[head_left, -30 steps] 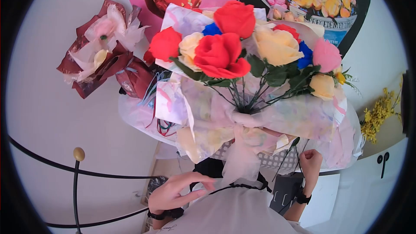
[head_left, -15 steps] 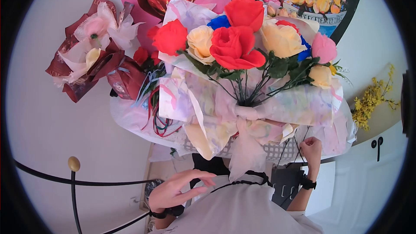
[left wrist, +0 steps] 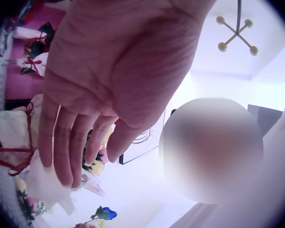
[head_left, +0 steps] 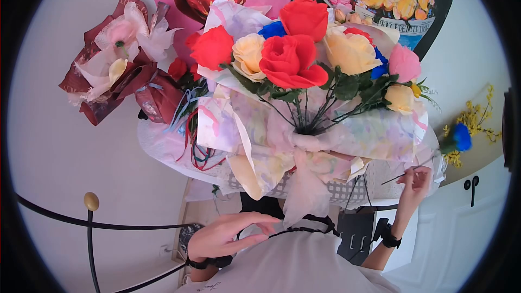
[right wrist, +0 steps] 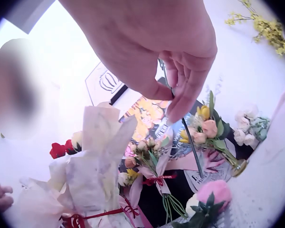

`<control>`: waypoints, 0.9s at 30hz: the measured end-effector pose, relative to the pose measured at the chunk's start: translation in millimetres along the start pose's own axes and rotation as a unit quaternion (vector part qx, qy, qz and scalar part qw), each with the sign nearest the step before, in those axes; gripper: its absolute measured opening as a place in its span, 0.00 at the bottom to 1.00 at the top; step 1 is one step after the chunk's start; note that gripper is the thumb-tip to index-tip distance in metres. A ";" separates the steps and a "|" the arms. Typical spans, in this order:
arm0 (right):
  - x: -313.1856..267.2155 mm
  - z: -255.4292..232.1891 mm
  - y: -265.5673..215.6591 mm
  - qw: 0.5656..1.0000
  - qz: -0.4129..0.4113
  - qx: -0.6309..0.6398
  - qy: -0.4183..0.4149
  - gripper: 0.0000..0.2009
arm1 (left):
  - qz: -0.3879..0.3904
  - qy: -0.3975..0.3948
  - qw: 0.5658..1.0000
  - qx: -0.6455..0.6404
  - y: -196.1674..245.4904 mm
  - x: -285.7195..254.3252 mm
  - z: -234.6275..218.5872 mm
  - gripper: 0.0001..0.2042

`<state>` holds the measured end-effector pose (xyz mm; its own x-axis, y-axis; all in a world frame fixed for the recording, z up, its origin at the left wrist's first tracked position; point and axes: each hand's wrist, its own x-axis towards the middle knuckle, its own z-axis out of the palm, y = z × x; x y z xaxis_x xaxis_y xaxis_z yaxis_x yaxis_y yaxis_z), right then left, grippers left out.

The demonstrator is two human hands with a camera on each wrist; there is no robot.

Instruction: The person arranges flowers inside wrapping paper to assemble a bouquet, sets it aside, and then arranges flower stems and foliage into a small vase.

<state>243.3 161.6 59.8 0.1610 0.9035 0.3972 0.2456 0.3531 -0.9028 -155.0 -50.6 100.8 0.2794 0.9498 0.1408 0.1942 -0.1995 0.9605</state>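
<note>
In the head view my right hand [head_left: 415, 184] pinches the thin dark stem [head_left: 395, 178] of a blue rose [head_left: 461, 137], whose bloom points outward to the right. That stem [right wrist: 192, 145] runs down from between thumb and fingers in the right wrist view. My left hand [head_left: 230, 236] holds nothing, its fingers loosely extended in front of the white shirt [head_left: 277, 263]. A large wrapped bouquet [head_left: 293, 65] of red, cream, blue and pink roses stands at the centre, tied with a sheer pale pink ribbon [head_left: 306, 184].
A maroon-wrapped bouquet [head_left: 157, 95] lies at the left. Loose dark stems [head_left: 364, 190] stick out at the table's front edge. Yellow flowers [head_left: 480, 114] stand at the far right, and a black rack [head_left: 92, 239] with a round knob is at the lower left.
My right hand has moved right and lifted a blue rose into view, away from the loose stems by the table edge. The left hand stays nearly where it was.
</note>
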 end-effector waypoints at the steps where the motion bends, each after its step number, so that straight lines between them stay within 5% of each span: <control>1: -3.5 4.5 -16.7 0.998 -0.047 0.008 0.039 0.07 | 0.017 -0.017 1.000 0.002 1.5 4.7 2.0 0.19; 4: -22.3 7.4 -62.5 0.991 -0.113 0.034 0.058 0.07 | 0.037 -0.052 0.998 -0.004 6.4 23.6 9.6 0.20; 7: -52.9 18.2 -97.6 0.985 -0.028 0.133 -0.104 0.06 | 0.084 -0.061 0.993 0.055 15.6 47.9 23.9 0.21; 10: -69.7 21.4 -105.6 0.928 0.041 0.239 -0.283 0.04 | 0.073 -0.026 0.989 0.125 29.1 67.6 51.9 0.21; 14: -76.8 38.0 -95.9 0.881 0.038 0.169 -0.439 0.05 | 0.065 -0.083 0.975 0.198 32.0 77.0 68.9 0.20; 20: -92.2 49.5 -70.4 0.875 -0.024 0.077 -0.478 0.03 | 0.055 -0.036 0.982 0.176 -4.0 73.9 76.7 0.10; 22: -111.4 47.8 -33.5 0.880 -0.142 -0.008 -0.452 0.04 | 0.044 -0.037 0.983 0.172 -5.3 73.5 76.3 0.09; 23: -112.4 51.0 -36.8 0.895 -0.087 0.027 -0.436 0.06 | 0.033 -0.039 0.985 0.167 -6.0 73.5 75.9 0.08; 26: -98.6 47.1 -64.0 0.872 -0.128 0.000 -0.473 0.10 | 0.040 -0.020 0.990 0.134 -17.3 72.5 77.4 0.08; 27: -89.8 44.0 -79.9 0.873 -0.008 0.007 -0.487 0.15 | 0.040 -0.012 0.990 0.137 -18.0 71.0 76.7 0.08</control>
<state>167.1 62.9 89.0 -0.7333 0.6744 0.0865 0.2279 0.3636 -0.9032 -66.5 2.0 75.2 0.3263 0.9229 0.2044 0.4166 -0.3345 0.8453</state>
